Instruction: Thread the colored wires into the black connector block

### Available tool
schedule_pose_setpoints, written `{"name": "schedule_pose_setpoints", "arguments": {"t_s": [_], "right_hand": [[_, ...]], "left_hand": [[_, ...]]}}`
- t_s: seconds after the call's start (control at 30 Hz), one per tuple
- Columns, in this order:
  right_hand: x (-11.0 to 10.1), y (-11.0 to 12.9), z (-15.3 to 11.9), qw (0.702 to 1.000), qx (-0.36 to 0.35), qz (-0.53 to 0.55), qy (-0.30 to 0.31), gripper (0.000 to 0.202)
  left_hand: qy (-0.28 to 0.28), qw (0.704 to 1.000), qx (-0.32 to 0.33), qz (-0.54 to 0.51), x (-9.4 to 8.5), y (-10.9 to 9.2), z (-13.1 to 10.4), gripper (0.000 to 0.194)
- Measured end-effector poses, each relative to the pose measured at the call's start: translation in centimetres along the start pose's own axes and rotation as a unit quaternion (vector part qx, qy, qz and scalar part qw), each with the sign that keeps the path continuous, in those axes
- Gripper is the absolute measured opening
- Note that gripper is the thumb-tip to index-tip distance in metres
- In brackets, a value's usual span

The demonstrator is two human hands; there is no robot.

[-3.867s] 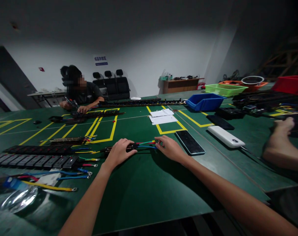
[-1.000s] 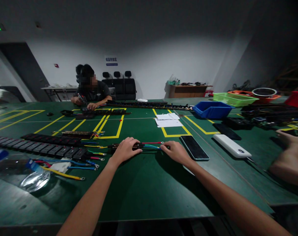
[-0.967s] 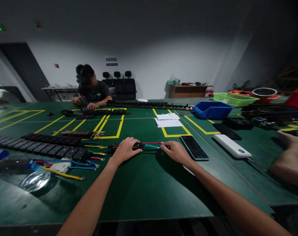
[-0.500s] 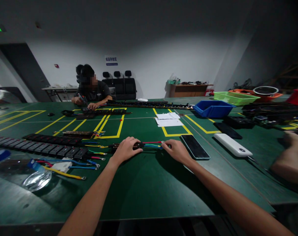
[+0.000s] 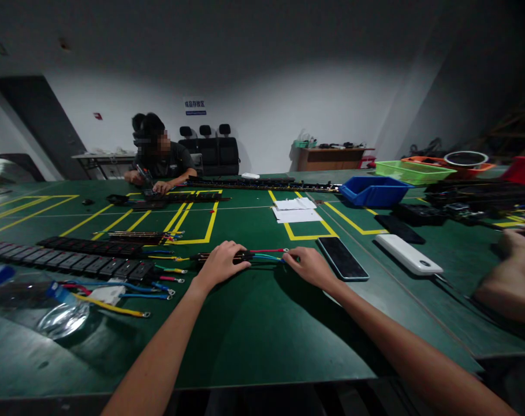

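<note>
My left hand (image 5: 225, 261) is closed over a dark bar-like part (image 5: 196, 258) with copper-coloured strips, which lies on the green table. From its right end come a red wire (image 5: 268, 251) with a metal ring lug, and green and blue wires (image 5: 266, 257). At the tips of the green and blue wires, my right hand (image 5: 308, 266) is closed in a pinch; the fingers hide the wire ends. The red wire's lug shows just above those fingertips. A phone (image 5: 342, 258) lies close to the right of my right hand.
Black segmented strips (image 5: 84, 263) with coloured lugged wires lie at left, behind a clear bottle (image 5: 32, 303). A white power bank (image 5: 408, 254), papers (image 5: 295, 215) and a blue bin (image 5: 375, 192) are at right. A co-worker (image 5: 162, 156) works across the table; another person's arm (image 5: 511, 277) is at far right.
The view has shifted very slightly. My right fingertips sit a little lower, and the red wire's lug shows more clearly above them. My left hand has stayed in place.
</note>
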State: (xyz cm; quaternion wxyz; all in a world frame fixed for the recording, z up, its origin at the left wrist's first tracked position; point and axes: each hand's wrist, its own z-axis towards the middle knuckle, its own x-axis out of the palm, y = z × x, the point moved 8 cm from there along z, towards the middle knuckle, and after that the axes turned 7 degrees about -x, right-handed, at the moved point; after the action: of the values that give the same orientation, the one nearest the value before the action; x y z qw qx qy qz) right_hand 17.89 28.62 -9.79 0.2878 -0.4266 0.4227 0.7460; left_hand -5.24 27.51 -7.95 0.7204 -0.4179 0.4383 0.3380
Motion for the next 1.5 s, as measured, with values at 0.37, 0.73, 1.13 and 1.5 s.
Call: {"name": "schedule_pose_setpoints", "arguments": {"t_s": [0.37,0.73,1.13,1.5], "right_hand": [[-0.3,0.1,0.0,1.000,-0.005,0.001,-0.019,0.039],[-0.4,0.1,0.0,1.000,-0.006,-0.008,-0.029,0.043],[-0.1,0.3,-0.2,1.000,-0.009,0.008,-0.013,0.035],[0.4,-0.5,-0.1,1.000,-0.007,0.009,-0.010,0.038]], "left_hand": [[-0.004,1.000,0.001,-0.005,0.3,0.3,0.1,0.039],[-0.001,1.000,0.000,-0.006,0.1,0.2,0.1,0.038],[0.001,1.000,-0.008,-0.004,0.5,0.4,0.0,0.040],[0.007,1.000,-0.015,0.005,0.3,0.0,-0.1,0.038]]}}
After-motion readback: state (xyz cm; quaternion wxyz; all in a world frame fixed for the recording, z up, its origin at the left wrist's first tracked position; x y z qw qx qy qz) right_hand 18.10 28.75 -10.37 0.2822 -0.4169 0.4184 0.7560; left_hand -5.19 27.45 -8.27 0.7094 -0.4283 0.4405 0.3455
